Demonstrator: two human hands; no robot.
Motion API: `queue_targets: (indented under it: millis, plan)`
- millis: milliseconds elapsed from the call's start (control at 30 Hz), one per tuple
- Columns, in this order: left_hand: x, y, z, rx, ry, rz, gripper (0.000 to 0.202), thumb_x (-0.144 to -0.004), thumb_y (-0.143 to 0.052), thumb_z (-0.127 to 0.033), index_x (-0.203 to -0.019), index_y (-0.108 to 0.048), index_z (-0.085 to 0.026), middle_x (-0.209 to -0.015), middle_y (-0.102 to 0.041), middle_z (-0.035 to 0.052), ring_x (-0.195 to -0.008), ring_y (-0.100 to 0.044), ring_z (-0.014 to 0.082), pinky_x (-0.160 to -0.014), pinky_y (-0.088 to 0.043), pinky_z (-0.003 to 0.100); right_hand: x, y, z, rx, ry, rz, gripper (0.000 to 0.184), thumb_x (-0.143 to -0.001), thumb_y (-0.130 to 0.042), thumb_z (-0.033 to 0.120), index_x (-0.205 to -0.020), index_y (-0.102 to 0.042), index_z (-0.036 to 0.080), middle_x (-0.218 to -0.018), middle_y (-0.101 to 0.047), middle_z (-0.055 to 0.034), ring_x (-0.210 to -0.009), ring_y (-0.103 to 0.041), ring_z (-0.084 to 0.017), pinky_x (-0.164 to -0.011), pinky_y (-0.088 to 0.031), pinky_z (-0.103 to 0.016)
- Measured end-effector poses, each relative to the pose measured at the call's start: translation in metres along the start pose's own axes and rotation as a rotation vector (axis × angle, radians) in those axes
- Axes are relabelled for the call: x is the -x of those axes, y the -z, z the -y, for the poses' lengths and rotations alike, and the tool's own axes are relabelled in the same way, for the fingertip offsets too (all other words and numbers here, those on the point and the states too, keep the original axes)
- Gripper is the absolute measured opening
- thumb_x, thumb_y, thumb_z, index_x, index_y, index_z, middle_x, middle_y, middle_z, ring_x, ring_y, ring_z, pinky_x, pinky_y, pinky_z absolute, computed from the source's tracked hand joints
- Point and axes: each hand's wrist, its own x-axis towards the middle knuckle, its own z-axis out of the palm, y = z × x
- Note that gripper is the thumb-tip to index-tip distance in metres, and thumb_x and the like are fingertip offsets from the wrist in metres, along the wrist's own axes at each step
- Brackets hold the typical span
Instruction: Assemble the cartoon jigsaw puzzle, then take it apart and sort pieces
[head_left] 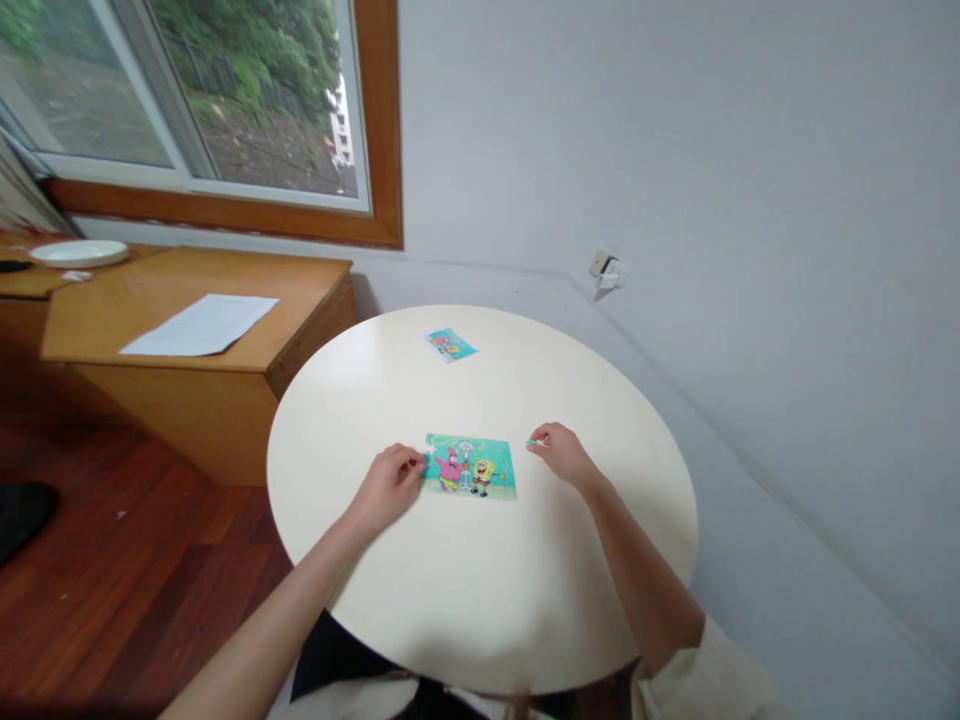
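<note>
A jigsaw puzzle [470, 467] with a teal background and cartoon figures lies flat on a round white table [480, 580]. A small white gap shows near its upper left corner. My left hand [391, 482] rests at the puzzle's left edge, fingers curled and thumb pressed in; whatever is between the fingertips is hidden. To the right of the puzzle, and apart from it, my right hand [562, 452] pinches a small teal and white puzzle piece [535, 442] just above the table.
Toward the table's far side lies a small picture card [450, 345] with a similar cartoon scene. Left of the table stands a wooden desk [307, 300] bearing a white paper sheet [202, 325] and a white plate [80, 253]. A wall with a socket [609, 268] borders the right.
</note>
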Motion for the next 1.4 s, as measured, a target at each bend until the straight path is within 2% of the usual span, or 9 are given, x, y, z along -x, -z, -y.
queue_targets:
  millis: [233, 333, 467, 700, 900, 1033, 1100, 1267, 1400]
  plan:
    - [0.000, 0.001, -0.005, 0.124, 0.125, -0.099, 0.020, -0.081, -0.048, -0.029, -0.078, -0.064, -0.017, -0.077, -0.066, 0.0051, -0.071, -0.059, 0.0173, -0.066, -0.045, 0.028, 0.017, -0.003, 0.024, -0.108, 0.056, -0.021, 0.014, -0.071, -0.059, 0.016, -0.082, -0.065, 0.021, -0.074, -0.067, -0.0003, -0.069, -0.062, -0.015, -0.069, -0.047, -0.027]
    - [0.001, 0.003, -0.013, 0.210, 0.168, -0.088, 0.021, -0.081, -0.050, -0.031, -0.079, -0.065, -0.016, -0.081, -0.069, 0.0059, -0.077, -0.062, 0.0188, -0.072, -0.047, 0.029, 0.029, -0.014, 0.051, -0.445, 0.139, -0.003, 0.010, -0.072, -0.059, 0.026, -0.078, -0.066, 0.021, -0.073, -0.069, -0.0024, -0.069, -0.064, -0.017, -0.069, -0.049, -0.030]
    - [0.001, 0.000, -0.024, 0.442, 0.223, -0.042, 0.025, -0.079, -0.056, -0.037, -0.083, -0.067, -0.015, -0.085, -0.071, 0.0072, -0.080, -0.064, 0.0202, -0.076, -0.050, 0.031, 0.046, -0.038, 0.094, -0.855, 0.090, 0.046, 0.022, -0.062, -0.071, 0.039, -0.071, -0.065, 0.020, -0.069, -0.069, -0.0034, -0.068, -0.065, -0.019, -0.064, -0.051, -0.030]
    - [0.004, -0.016, -0.038, 0.750, 0.318, -0.061, 0.032, -0.071, -0.066, -0.045, -0.078, -0.066, -0.014, -0.076, -0.070, 0.0062, -0.071, -0.062, 0.0182, -0.071, -0.050, 0.031, 0.069, -0.073, 0.134, -1.186, -0.053, 0.067, 0.028, -0.056, -0.076, 0.041, -0.068, -0.065, 0.019, -0.065, -0.068, -0.0015, -0.058, -0.059, -0.014, -0.056, -0.048, -0.027]
    - [0.008, -0.023, -0.046, 0.757, 0.316, -0.108, 0.037, -0.074, -0.062, -0.050, -0.067, -0.059, -0.014, -0.063, -0.060, 0.0025, -0.063, -0.055, 0.0142, -0.064, -0.046, 0.027, 0.075, -0.080, 0.131, -1.191, -0.046, 0.055, 0.024, -0.057, -0.074, 0.040, -0.066, -0.066, 0.019, -0.065, -0.068, -0.0014, -0.062, -0.059, -0.015, -0.062, -0.049, -0.029]
    - [-0.005, -0.013, -0.040, 0.543, 0.288, -0.094, 0.037, -0.081, -0.049, -0.049, -0.067, -0.054, -0.015, -0.061, -0.053, -0.0001, -0.060, -0.048, 0.0123, -0.058, -0.039, 0.024, 0.074, -0.073, 0.116, -1.092, 0.005, 0.055, 0.024, -0.061, -0.073, 0.041, -0.068, -0.067, 0.019, -0.070, -0.069, -0.0024, -0.067, -0.061, -0.017, -0.066, -0.049, -0.030]
    - [-0.020, -0.003, -0.030, 0.321, 0.300, 0.046, 0.035, -0.081, -0.046, -0.046, -0.063, -0.051, -0.016, -0.059, -0.050, -0.0016, -0.060, -0.045, 0.0118, -0.057, -0.036, 0.023, 0.072, -0.068, 0.104, -1.011, 0.016, 0.020, 0.025, -0.063, -0.072, 0.043, -0.070, -0.067, 0.019, -0.070, -0.069, -0.0028, -0.067, -0.061, -0.017, -0.064, -0.049, -0.029]
    - [-0.056, 0.021, -0.003, 0.163, 0.346, 0.274, 0.029, -0.063, -0.061, -0.037, -0.048, -0.050, -0.016, -0.044, -0.039, -0.0057, -0.050, -0.035, 0.0091, -0.050, -0.025, 0.023, 0.067, -0.061, 0.076, -0.845, 0.002, -0.136, 0.026, -0.066, -0.066, 0.045, -0.072, -0.066, 0.019, -0.068, -0.067, -0.0043, -0.064, -0.059, -0.018, -0.059, -0.046, -0.029]
    - [-0.069, 0.024, 0.002, 0.071, 0.359, 0.392, 0.027, -0.059, -0.063, -0.034, -0.044, -0.051, -0.015, -0.042, -0.038, -0.0061, -0.048, -0.034, 0.0089, -0.050, -0.024, 0.024, 0.066, -0.058, 0.070, -0.740, 0.051, -0.211, 0.023, -0.069, -0.061, 0.042, -0.072, -0.065, 0.019, -0.070, -0.066, -0.0043, -0.068, -0.059, -0.019, -0.064, -0.045, -0.030]
